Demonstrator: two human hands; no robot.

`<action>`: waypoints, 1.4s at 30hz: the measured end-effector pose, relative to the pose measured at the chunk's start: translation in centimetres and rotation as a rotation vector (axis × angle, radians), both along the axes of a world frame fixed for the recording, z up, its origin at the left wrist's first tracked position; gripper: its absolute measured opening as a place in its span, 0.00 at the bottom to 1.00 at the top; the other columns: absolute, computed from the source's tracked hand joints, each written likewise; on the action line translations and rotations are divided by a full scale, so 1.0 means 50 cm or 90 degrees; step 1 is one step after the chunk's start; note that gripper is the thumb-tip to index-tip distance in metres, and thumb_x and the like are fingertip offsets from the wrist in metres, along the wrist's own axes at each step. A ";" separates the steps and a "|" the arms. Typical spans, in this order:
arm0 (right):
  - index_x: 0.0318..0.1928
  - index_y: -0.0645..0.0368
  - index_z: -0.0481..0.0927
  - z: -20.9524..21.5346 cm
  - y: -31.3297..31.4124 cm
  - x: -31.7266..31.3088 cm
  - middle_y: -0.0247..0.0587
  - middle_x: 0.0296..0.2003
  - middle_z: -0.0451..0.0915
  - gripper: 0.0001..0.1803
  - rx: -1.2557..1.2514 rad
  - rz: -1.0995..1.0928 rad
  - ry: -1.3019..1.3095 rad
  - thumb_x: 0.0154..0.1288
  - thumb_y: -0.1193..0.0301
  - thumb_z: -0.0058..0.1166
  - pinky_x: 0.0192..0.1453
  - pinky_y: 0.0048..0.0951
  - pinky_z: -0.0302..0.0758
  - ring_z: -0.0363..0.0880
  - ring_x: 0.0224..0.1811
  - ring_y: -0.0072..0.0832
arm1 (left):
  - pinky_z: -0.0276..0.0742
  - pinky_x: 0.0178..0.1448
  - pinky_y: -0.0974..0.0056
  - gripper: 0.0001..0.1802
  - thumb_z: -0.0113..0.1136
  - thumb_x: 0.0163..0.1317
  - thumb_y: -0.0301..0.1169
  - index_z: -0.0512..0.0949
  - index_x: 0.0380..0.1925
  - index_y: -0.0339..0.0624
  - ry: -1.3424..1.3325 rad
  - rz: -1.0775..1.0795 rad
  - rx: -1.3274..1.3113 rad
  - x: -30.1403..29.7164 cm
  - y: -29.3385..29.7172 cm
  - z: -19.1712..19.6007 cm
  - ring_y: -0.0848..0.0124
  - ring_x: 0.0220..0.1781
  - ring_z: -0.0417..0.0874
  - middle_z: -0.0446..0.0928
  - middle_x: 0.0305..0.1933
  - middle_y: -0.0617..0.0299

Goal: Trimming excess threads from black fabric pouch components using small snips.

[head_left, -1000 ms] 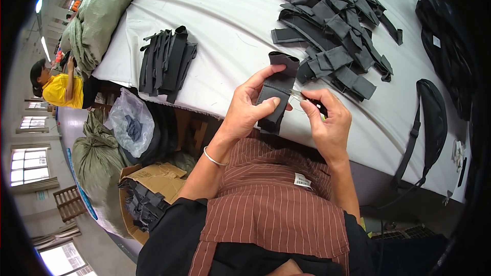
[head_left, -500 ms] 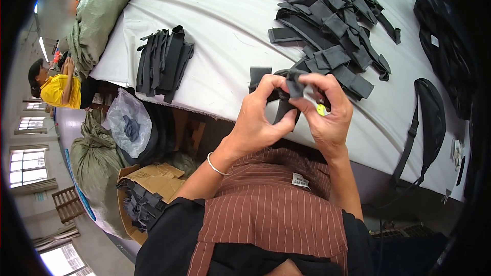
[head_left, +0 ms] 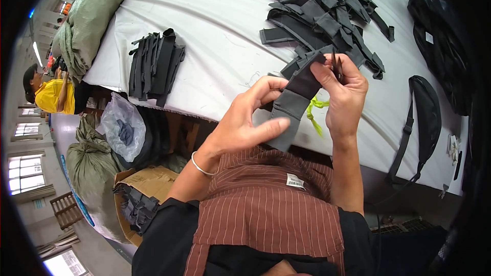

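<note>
A dark grey folded fabric strip (head_left: 292, 106) hangs slantwise between my hands above the table's near edge. My right hand (head_left: 341, 94) pinches its upper end between thumb and fingers. Small dark thread snips (head_left: 337, 66) are also tucked in that hand, points up, and a bright yellow-green ribbon (head_left: 318, 108) dangles beside it. My left hand (head_left: 250, 120) holds the strip loosely lower down, fingers curled behind it and thumb across its front. Beyond my hands lies a heap of similar dark strips (head_left: 327, 20). A neater row of strips (head_left: 155, 66) rests to the left.
The white-covered table (head_left: 215, 36) carries a black waist bag (head_left: 427, 117) and black bundle (head_left: 440, 46) at the right. A green sack (head_left: 97, 15) is at the far left. Below stand a plastic-lined container (head_left: 125, 128) and a carton of scraps (head_left: 151, 181). A person in yellow (head_left: 51, 94) is at left.
The strip, bunched up between my fingertips before, is now stretched out lengthwise. My right hand has moved up and right; my left thumb has spread away from the fingers.
</note>
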State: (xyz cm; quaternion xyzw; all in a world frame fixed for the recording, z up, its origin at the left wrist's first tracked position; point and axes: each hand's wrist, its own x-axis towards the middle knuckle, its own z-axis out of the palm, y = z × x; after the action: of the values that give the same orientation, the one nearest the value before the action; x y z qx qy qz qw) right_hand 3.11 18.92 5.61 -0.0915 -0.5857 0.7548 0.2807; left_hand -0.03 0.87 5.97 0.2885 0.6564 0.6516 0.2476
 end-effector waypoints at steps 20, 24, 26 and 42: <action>0.39 0.56 0.86 -0.068 -0.029 0.049 0.36 0.22 0.74 0.23 0.391 0.025 -0.010 0.43 0.90 0.52 0.28 0.25 0.70 0.74 0.23 0.26 | 0.61 0.31 0.78 0.12 0.57 0.68 0.32 0.81 0.31 0.34 -0.162 0.178 0.048 -0.028 0.051 -0.036 0.87 0.28 0.68 0.76 0.27 0.72; 0.38 0.58 0.85 -0.060 -0.023 0.053 0.37 0.24 0.76 0.20 0.396 0.062 -0.016 0.44 0.90 0.53 0.29 0.25 0.71 0.75 0.24 0.26 | 0.61 0.29 0.80 0.10 0.63 0.64 0.31 0.82 0.29 0.35 -0.138 0.203 0.022 -0.036 0.046 -0.054 0.87 0.25 0.68 0.76 0.24 0.72; 0.37 0.59 0.85 -0.072 -0.018 0.054 0.37 0.24 0.77 0.19 0.395 0.072 -0.003 0.44 0.90 0.53 0.30 0.25 0.71 0.75 0.25 0.25 | 0.61 0.28 0.79 0.10 0.63 0.64 0.31 0.82 0.29 0.35 -0.145 0.213 0.046 -0.039 0.045 -0.059 0.88 0.25 0.68 0.76 0.23 0.73; 0.34 0.57 0.81 -0.050 -0.013 0.046 0.38 0.28 0.77 0.15 0.542 0.044 -0.027 0.45 0.86 0.55 0.30 0.29 0.74 0.79 0.27 0.33 | 0.60 0.28 0.79 0.07 0.62 0.63 0.27 0.80 0.28 0.35 -0.197 0.237 0.059 -0.019 0.037 -0.051 0.89 0.23 0.67 0.76 0.22 0.73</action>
State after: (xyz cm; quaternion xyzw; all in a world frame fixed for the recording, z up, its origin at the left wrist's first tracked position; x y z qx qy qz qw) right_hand 5.40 18.26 3.13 0.0367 -0.8535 0.4526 0.2557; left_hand -0.97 2.71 3.41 0.0700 0.6221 0.7517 0.2076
